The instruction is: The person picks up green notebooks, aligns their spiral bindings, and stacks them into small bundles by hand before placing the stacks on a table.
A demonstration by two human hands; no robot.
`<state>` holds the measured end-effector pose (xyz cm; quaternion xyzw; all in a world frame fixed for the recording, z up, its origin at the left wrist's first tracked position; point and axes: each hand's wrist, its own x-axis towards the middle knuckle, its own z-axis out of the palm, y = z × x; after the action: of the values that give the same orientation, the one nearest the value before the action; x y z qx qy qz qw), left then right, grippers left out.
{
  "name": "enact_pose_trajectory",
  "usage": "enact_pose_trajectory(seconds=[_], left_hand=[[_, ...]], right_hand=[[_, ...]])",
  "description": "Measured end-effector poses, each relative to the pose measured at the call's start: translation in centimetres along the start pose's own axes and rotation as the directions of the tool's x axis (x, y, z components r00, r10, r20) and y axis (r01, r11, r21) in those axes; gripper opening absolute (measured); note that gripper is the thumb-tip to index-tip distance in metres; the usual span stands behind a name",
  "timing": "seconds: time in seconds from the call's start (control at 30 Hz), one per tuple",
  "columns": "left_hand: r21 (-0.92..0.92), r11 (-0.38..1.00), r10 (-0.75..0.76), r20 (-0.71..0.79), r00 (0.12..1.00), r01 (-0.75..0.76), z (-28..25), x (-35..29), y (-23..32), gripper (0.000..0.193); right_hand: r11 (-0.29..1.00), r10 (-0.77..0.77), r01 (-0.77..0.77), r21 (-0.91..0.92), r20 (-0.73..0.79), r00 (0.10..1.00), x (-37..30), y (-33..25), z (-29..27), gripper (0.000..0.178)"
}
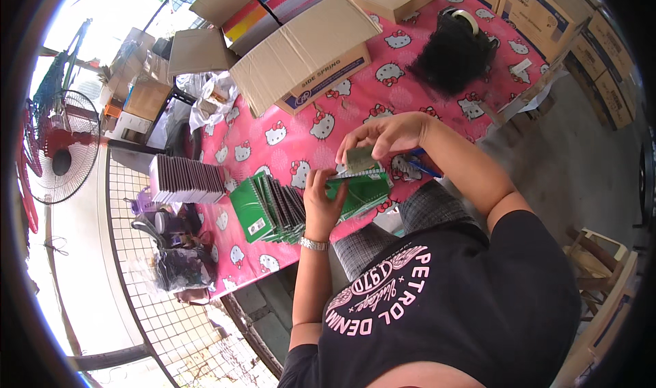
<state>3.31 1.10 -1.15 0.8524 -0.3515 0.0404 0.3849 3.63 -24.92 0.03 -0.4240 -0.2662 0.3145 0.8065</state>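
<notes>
Evidently, from where I sat far off, the green notebook lay on the pink-covered desk, right before the person's lap. I saw the left hand touch the notebook's left part, though I could not tell whether its grip was closed on the edge. Over the notebook's far edge, the right hand had a narrow grip, holding a small olive-green piece I could not identify. Just left of the notebook leaned a row of green spiral notebooks; farther left stood a pale, dark-striped stack. To its right I noticed a blue tool. Well beyond the notebook sat an open cardboard box, and beyond it to the right, a black heap touching a tape roll.
</notes>
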Motion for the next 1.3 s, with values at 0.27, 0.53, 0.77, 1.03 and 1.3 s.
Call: enact_pose_trajectory(seconds=[0.27, 0.53, 0.77, 1.03, 1.3], left_hand=[[-0.034, 0.999, -0.002, -0.019, 1.000, 0.002, 0.0, 0.5, 0.2, 0.035], [-0.038, 0.999, -0.035, -0.007, 0.999, 0.035, 0.1, 0.4, -0.1, 0.030], [-0.284, 0.933, -0.250, -0.068, 0.966, 0.221, 0.3, -0.3, -1.1, 0.018], [-0.350, 0.917, -0.291, -0.255, 0.922, 0.193, 2.4, -1.0, -1.4, 0.022], [-0.216, 0.945, -0.291, -0.208, 0.934, 0.247, 2.3, -1.8, -3.0, 0.015]], right_hand=[[0.992, 0.028, -0.027, -0.124, 0.002, 1.000, 0.9, 0.2, -0.3, 0.049], [0.290, 0.221, -0.686, -0.667, -0.651, 0.726, 0.9, 1.0, -3.4, 0.051], [0.013, -0.730, -0.731, -0.682, -0.507, 0.460, -2.5, 1.0, -4.9, 0.056], [-0.187, -0.404, -0.378, -0.907, -0.280, 0.871, 2.8, 3.8, 5.3, 0.036], [-0.261, -0.544, -0.412, -0.873, -0.220, 0.810, 3.3, 4.8, 5.2, 0.026]])
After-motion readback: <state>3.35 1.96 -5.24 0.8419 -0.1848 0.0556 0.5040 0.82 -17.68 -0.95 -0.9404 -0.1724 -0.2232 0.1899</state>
